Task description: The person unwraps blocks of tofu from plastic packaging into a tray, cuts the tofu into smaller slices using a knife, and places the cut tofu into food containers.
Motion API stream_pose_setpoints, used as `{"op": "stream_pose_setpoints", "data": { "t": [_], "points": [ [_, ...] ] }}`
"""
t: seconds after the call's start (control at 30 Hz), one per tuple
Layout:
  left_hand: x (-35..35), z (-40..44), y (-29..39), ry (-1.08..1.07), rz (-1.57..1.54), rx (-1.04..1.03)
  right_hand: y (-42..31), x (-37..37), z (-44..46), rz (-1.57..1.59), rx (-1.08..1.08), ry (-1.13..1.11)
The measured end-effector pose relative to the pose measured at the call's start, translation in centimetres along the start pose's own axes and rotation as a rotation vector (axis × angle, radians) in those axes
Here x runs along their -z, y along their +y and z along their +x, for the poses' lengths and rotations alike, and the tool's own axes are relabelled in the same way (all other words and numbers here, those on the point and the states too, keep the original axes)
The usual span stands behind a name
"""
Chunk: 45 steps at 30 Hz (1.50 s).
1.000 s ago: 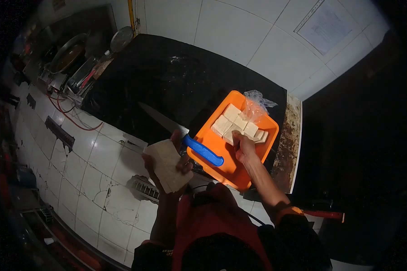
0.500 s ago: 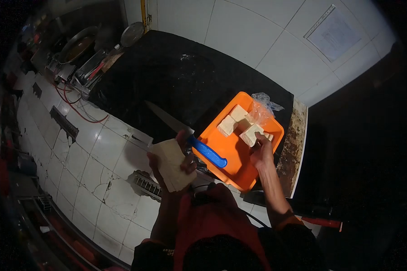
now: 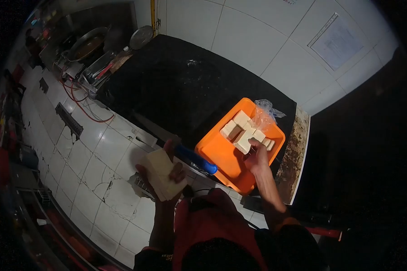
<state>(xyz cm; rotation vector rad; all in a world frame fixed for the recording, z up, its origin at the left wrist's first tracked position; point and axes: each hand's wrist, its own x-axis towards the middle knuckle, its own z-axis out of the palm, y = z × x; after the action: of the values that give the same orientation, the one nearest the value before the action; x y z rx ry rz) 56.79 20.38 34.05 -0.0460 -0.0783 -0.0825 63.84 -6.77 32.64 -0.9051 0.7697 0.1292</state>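
Observation:
My left hand (image 3: 178,171) is closed around a pale block of tofu (image 3: 160,169), which shows faint cut lines. A knife with a blue handle (image 3: 195,159) lies against the thumb side of that same hand, seemingly held there too; its blade points up and left over the black surface. My right hand (image 3: 257,159) reaches into the orange tray (image 3: 217,157), thumb and fingers on a piece of tofu (image 3: 243,142). Several more cut tofu pieces (image 3: 242,119) sit close together at the tray's far end. The undersides of the right fingers are hidden.
A clear plastic bag (image 3: 266,113) lies over the tray's far corner. The tray stands on a black counter (image 3: 167,77) against a tiled wall. A wok (image 3: 88,45), utensils and a red hose (image 3: 79,105) are at the far left. White tiled floor (image 3: 95,176) has drain grates.
My left hand, with the tofu block and the knife, has moved left and slightly down. My right hand has shifted slightly toward me with the tofu piece; pieces now sit closer together.

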Motion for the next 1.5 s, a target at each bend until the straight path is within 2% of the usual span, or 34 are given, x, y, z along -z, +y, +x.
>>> {"op": "stream_pose_setpoints", "data": {
  "t": [0.03, 0.1, 0.27, 0.3, 0.33, 0.4, 0.47, 0.5, 0.63, 0.7, 0.77, 0.83, 0.93, 1.0, 1.07, 1.13, 1.17, 1.2, 1.27, 1.37, 1.4, 1.47, 1.5],
  "points": [
    [0.2, -0.3, 0.3, 0.018, 0.002, -0.017, -0.3, -0.3, -0.8, -0.007, -0.005, -0.006],
    [0.2, -0.9, 0.6, 0.036, 0.009, -0.057, -0.7, -1.0, -2.2, 0.1, -0.01, -0.242],
    [-0.6, -3.7, 0.7, 0.1, 0.054, -0.169, -1.1, -4.5, -6.6, 0.075, -0.055, -0.492],
    [-0.6, -4.4, 1.1, 0.08, 0.048, -0.13, -0.9, -4.6, -6.9, 0.097, -0.059, -0.564],
    [-1.7, -5.0, 0.8, 0.089, 0.062, -0.164, -0.4, -5.1, -7.3, 0.121, -0.078, -0.644],
    [-2.2, -6.3, 1.0, 0.246, 0.191, -0.328, 0.3, -6.3, -9.9, 0.123, -0.129, -0.767],
    [-1.8, -8.1, 1.9, 0.255, 0.233, -0.369, 2.0, -6.0, -10.0, -0.066, -0.061, -0.719],
    [-2.0, -8.9, 2.3, 0.277, 0.205, -0.418, 2.7, -6.8, -11.4, -0.092, 0.015, -0.877],
    [-0.3, -12.4, 4.7, 0.122, 0.218, -0.514, 5.9, -9.7, -12.3, -0.298, -0.136, -0.923],
    [0.3, -14.3, 6.2, 0.189, 0.228, -0.605, 8.5, -11.5, -12.6, -0.403, -0.152, -0.995],
    [0.9, -15.8, 8.2, 0.153, 0.191, -0.693, 11.3, -13.4, -12.5, -0.44, -0.146, -1.099],
    [1.6, -16.7, 10.2, 0.115, 0.175, -0.757, 14.0, -15.7, -12.8, -0.59, -0.235, -1.156],
    [2.3, -19.2, 15.1, 0.092, 0.139, -0.851, 19.6, -19.9, -14.3, -0.668, -0.254, -1.221],
    [3.0, -20.8, 19.3, 0.16, 0.178, -0.916, 23.2, -23.2, -15.5, -0.699, -0.236, -1.252],
    [2.6, -22.0, 23.2, 0.14, 0.152, -0.901, 27.3, -26.1, -15.5, -0.718, -0.219, -1.259],
    [1.7, -23.8, 27.3, 0.2, 0.1, -0.877, 31.6, -29.1, -14.3, -0.453, -0.525, -1.267],
    [1.6, -24.3, 29.7, 0.193, 0.087, -0.885, 31.7, -31.1, -16.0, -0.778, 0.118, -1.637],
    [1.4, -24.6, 31.7, 0.197, 0.085, -0.884, 33.2, -33.2, -16.8, -0.78, 0.114, -1.634],
    [0.6, -24.3, 35.5, 0.697, 0.268, -0.942, 36.3, -36.8, -17.9, -0.58, -0.514, -1.205],
    [1.5, -23.4, 42.5, 0.583, 0.274, -0.879, 40.0, -42.8, -20.2, -0.6, -0.559, -1.252],
    [2.6, -22.7, 47.4, 0.529, 0.29, -0.858, 43.0, -46.8, -20.8, -0.665, -0.571, -1.242],
    [4.3, -21.3, 52.8, 0.42, 0.268, -0.843, 47.6, -50.3, -18.7, -0.876, -0.15, -1.575],
    [4.9, -20.6, 55.5, 0.366, 0.257, -0.833, 48.9, -53.1, -19.3, -0.835, -0.3, -1.546]
  ]
}}
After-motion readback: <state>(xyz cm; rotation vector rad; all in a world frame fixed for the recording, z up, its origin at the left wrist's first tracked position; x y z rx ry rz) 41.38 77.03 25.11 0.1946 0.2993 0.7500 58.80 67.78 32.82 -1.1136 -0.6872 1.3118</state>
